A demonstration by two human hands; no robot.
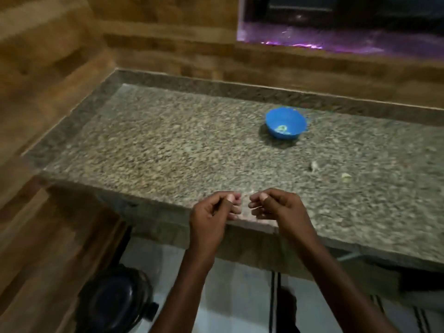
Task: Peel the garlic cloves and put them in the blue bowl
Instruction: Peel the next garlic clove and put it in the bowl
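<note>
The blue bowl (286, 123) stands on the granite counter (168, 150) toward the back right, with a few pale pieces inside it. Two small pale bits, a garlic piece (314, 166) and another garlic piece (346, 175), lie on the counter to the right. My left hand (213, 211) and my right hand (276, 207) hover side by side over the counter's front edge, fingers curled and thumbs pressed to fingertips. The frame is blurred and I cannot tell whether either hand pinches a clove or skin.
Wood-patterned walls (48, 68) enclose the counter at left and back. A dark window (348, 22) with purple light sits at the back right. Below the counter a black round pot (115, 299) stands on the pale floor.
</note>
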